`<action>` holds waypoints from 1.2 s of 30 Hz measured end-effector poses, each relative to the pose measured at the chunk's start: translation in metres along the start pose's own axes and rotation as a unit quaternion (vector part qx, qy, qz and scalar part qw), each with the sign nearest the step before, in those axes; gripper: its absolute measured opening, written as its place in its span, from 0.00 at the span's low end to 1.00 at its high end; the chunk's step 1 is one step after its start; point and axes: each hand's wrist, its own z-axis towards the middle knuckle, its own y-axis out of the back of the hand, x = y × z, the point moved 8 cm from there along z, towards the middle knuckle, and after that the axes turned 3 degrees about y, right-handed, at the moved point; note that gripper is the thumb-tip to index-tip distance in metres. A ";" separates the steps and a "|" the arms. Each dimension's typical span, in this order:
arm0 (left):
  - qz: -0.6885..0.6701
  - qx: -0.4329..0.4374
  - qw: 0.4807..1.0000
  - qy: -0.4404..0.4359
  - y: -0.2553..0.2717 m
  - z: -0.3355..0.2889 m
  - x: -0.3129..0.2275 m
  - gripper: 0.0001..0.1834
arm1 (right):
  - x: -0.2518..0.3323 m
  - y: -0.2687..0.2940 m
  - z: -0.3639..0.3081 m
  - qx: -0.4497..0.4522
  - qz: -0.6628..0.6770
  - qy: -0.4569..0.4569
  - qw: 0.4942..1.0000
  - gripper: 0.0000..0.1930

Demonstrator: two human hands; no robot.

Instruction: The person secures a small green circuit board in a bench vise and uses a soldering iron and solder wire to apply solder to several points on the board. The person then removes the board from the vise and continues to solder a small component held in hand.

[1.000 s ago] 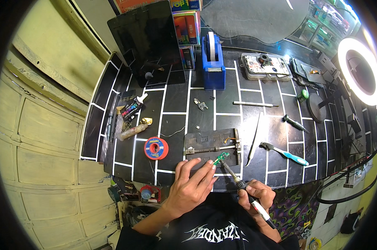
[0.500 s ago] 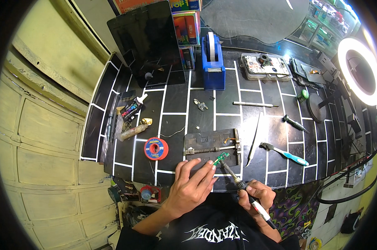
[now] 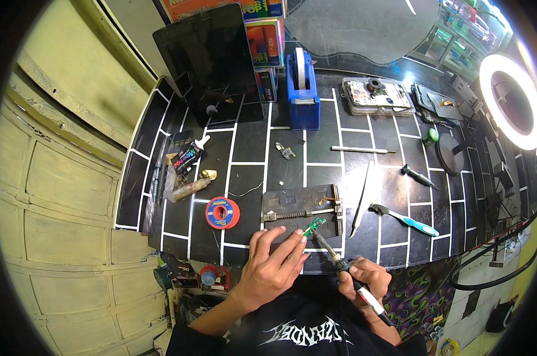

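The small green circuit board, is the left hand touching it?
Touching: the head view shows the left hand holding one end of the green circuit board.

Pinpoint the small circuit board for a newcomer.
On the white-lined black table, find the dark clamp plate by the near edge. At its lower right, the left hand holds the circuit board. Unlike the plate and nearby soldering iron, it is bright green.

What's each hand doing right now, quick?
Left hand: closed, fingertips holding the small green circuit board.
Right hand: closed around the soldering iron, tip toward the board.
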 end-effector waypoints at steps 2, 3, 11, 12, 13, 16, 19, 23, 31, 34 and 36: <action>-0.001 0.001 1.000 0.000 0.000 0.000 0.000 0.19 | 0.000 0.001 0.001 -0.008 0.006 -0.001 1.000 0.16; -0.002 0.001 1.000 0.001 0.001 0.000 0.000 0.19 | 0.000 0.001 0.001 -0.008 0.004 0.000 1.000 0.16; 0.001 -0.001 1.000 0.000 0.001 0.001 -0.001 0.19 | -0.001 0.000 -0.001 -0.005 -0.006 0.008 1.000 0.16; 0.000 -0.001 1.000 0.000 0.001 0.001 0.000 0.19 | 0.000 0.000 -0.001 -0.004 -0.008 0.008 1.000 0.17; 0.000 -0.002 1.000 0.000 0.001 0.001 0.000 0.19 | 0.000 0.000 -0.001 -0.003 -0.010 0.009 1.000 0.17; 0.001 -0.001 1.000 -0.001 0.001 0.001 0.000 0.19 | 0.001 0.000 0.000 -0.004 -0.012 0.012 1.000 0.17; 0.002 0.000 1.000 0.000 0.001 0.001 -0.001 0.19 | 0.001 0.000 -0.001 -0.004 -0.009 0.012 1.000 0.17; 0.002 0.001 1.000 0.001 0.001 0.001 0.000 0.19 | -0.001 0.000 -0.002 -0.005 -0.001 0.006 1.000 0.17; -0.001 0.005 1.000 0.000 0.001 0.001 0.000 0.19 | -0.001 0.000 -0.002 -0.002 -0.005 0.001 1.000 0.17; 0.000 0.005 1.000 -0.001 0.001 0.001 0.000 0.19 | -0.001 -0.001 -0.001 0.001 -0.005 0.005 1.000 0.17; 0.001 0.005 1.000 -0.001 0.001 0.001 0.000 0.19 | 0.000 -0.001 -0.001 0.002 -0.010 0.008 1.000 0.17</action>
